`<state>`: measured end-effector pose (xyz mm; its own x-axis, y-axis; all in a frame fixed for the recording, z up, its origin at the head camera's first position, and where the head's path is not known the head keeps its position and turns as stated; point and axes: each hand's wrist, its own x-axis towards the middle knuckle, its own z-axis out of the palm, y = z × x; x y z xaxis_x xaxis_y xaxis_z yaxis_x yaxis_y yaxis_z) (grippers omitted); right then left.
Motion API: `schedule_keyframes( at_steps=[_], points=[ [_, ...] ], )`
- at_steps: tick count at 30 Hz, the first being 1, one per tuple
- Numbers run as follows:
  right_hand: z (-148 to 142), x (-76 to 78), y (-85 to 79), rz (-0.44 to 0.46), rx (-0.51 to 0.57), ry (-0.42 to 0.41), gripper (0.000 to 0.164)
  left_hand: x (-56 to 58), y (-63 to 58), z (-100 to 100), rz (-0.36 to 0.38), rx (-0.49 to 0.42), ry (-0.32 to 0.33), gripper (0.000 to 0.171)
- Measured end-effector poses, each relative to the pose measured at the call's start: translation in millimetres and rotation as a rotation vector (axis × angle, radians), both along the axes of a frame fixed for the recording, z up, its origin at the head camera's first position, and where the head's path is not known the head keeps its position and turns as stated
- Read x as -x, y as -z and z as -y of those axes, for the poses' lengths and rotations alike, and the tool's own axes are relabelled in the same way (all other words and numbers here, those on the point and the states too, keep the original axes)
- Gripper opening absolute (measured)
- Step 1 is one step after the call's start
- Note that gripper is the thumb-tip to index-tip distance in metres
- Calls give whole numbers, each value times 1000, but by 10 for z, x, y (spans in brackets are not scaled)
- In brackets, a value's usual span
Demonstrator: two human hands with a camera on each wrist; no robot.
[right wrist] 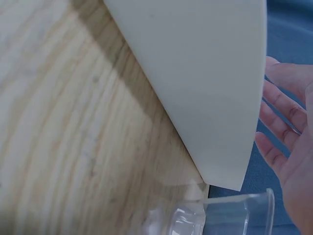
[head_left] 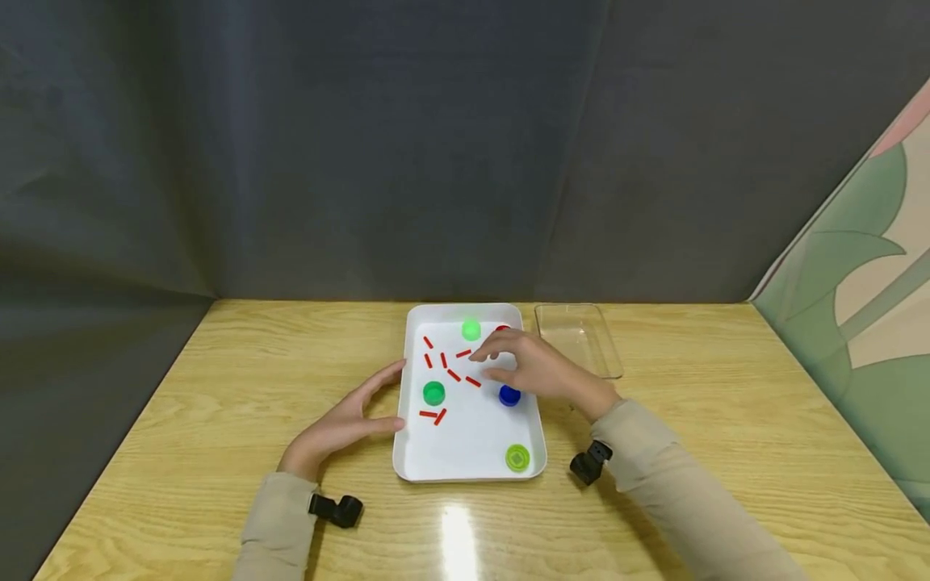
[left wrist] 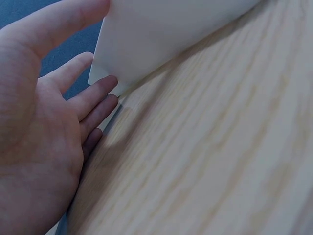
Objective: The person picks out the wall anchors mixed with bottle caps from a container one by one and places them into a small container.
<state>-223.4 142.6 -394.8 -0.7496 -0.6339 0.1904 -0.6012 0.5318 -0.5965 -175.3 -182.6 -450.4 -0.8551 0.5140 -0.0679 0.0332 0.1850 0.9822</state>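
A white tray (head_left: 465, 444) lies on the table, holding several short red sticks (head_left: 454, 375) and round caps: a light green cap (head_left: 471, 330), a dark green cap (head_left: 433, 393), a blue cap (head_left: 510, 395), a yellow-green cap (head_left: 517, 457) and a red cap (head_left: 503, 328) partly hidden by the right hand. My left hand (head_left: 345, 420) touches the tray's left side with thumb and fingers spread. Above the tray's right half hovers my right hand (head_left: 534, 365), its fingers loosely bent. Nothing shows between those fingers (right wrist: 281, 105) in the right wrist view.
A clear plastic box (head_left: 606, 347) stands just right of the tray, under the right forearm's far side. Behind the wooden table (head_left: 240, 387) hangs a dark curtain (head_left: 407, 161). A patterned panel (head_left: 872, 323) borders the right side.
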Motion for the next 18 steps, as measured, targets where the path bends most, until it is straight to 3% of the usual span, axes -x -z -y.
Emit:
schedule_keyframes(
  at_steps=[18],
  points=[
    [101, 210, 36, 136, -66, -129, 25, -9, 3, 4, -13, -13, 6, 85]
  ],
)
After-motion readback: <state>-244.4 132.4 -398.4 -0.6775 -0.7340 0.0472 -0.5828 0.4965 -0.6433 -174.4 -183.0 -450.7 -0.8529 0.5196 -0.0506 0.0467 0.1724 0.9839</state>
